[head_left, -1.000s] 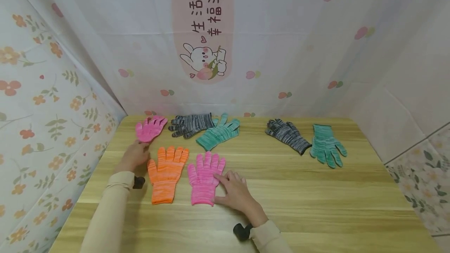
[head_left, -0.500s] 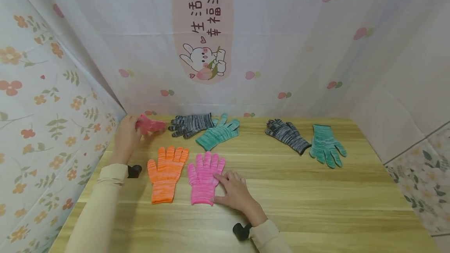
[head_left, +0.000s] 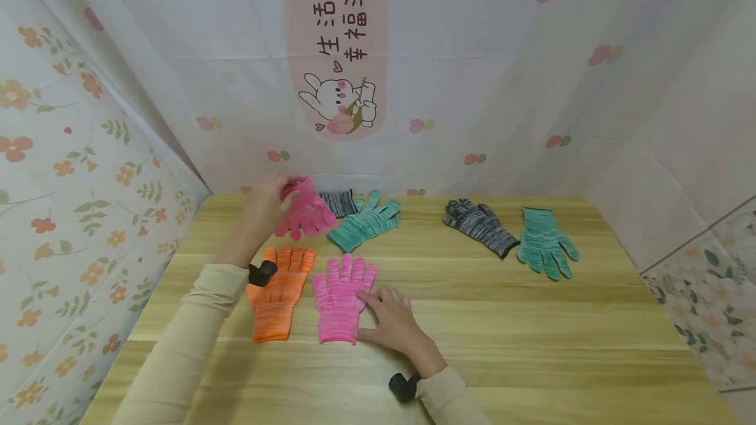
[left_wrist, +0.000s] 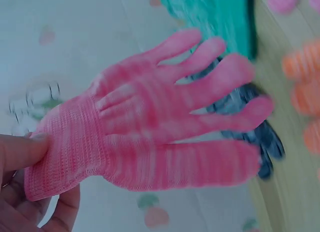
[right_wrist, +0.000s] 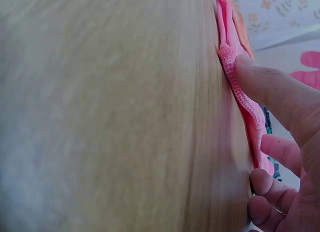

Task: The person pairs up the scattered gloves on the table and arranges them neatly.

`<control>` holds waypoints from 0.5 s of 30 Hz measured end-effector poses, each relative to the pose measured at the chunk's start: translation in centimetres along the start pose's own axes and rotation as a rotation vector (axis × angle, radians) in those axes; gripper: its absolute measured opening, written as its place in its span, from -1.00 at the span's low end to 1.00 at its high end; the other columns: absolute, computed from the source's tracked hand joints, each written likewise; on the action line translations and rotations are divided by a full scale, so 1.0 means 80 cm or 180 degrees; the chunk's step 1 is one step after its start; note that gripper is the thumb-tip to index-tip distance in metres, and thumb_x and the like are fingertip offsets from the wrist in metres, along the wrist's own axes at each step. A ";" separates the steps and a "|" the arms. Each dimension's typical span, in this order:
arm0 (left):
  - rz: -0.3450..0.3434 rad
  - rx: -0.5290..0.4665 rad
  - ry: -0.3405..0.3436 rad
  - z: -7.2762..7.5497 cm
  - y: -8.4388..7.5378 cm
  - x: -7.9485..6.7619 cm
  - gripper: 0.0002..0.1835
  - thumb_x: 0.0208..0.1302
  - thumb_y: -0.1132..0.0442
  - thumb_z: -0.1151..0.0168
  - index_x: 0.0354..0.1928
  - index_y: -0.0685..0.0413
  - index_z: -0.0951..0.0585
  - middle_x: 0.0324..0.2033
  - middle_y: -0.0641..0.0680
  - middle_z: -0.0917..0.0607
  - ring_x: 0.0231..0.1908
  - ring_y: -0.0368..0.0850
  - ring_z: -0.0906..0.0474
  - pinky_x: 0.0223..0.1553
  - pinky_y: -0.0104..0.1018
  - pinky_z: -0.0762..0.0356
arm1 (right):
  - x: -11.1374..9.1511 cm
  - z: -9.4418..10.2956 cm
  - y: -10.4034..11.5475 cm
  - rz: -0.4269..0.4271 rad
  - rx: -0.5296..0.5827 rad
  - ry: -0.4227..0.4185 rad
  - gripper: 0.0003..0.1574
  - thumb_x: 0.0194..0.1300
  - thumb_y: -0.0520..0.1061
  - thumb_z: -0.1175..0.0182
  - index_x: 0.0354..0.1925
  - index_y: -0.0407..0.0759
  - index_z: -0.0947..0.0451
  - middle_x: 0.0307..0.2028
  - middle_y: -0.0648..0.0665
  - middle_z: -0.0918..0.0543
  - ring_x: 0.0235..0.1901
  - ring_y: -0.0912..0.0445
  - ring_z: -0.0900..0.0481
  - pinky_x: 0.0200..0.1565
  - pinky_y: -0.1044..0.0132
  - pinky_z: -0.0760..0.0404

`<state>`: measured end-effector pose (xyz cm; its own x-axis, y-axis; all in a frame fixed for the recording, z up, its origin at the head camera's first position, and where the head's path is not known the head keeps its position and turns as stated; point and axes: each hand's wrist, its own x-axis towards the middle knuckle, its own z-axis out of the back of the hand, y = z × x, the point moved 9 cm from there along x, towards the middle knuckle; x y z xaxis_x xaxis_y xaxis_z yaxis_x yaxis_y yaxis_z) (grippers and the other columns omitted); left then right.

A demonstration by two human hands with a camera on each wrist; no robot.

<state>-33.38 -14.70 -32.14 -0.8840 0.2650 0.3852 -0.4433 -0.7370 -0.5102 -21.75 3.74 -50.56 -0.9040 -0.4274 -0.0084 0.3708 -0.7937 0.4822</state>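
My left hand pinches a pink knit glove by its cuff, thumb on one side of the knit. The glove hangs fingers down over the back of the table, in front of a grey-black glove that it partly hides. In the left wrist view the held glove spreads out from the hand. My right hand rests at the right edge of a second pink glove lying flat. The right wrist view has its thumb on that glove and its index finger against the edge.
Left of the flat pink glove lies an orange glove, partly under the left wrist's camera. A teal glove touches the grey-black one. Another grey-black glove and teal glove lie back right. A curtain closes the table's back.
My left hand has taken hold of the pink glove at the back left, lifted it and carried it to the right. My right hand has stayed beside the flat pink glove.
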 end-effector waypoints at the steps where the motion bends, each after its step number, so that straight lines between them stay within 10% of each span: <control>1: -0.0029 -0.0019 0.0075 -0.007 -0.006 0.001 -0.67 0.28 0.38 -0.10 0.08 0.26 -0.49 -0.06 0.26 -0.57 -0.04 0.14 -0.50 0.00 -0.02 -0.50 | 0.000 0.000 0.000 0.0001 0.0001 0.0002 -0.08 -0.03 0.30 -0.30 0.27 0.03 -0.36 -0.35 0.08 -0.23 -0.31 0.18 -0.16 -0.27 0.32 -0.07; 15: 0.0044 -0.0070 0.0607 -0.082 -0.046 -0.003 -0.69 0.27 0.33 -0.14 0.06 0.14 -0.54 -0.03 0.14 -0.58 0.00 0.04 -0.53 0.02 -0.10 -0.53 | 0.000 0.001 0.001 0.0071 -0.0021 -0.0099 -0.11 -0.05 0.26 -0.31 0.24 -0.01 -0.39 -0.37 0.07 -0.22 -0.32 0.18 -0.17 -0.29 0.33 -0.06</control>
<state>-32.51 -8.00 -35.42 -0.9012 0.3696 0.2265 -0.4323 -0.7282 -0.5319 -21.76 3.70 -50.45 -0.9016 -0.4315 0.0295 0.3922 -0.7870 0.4762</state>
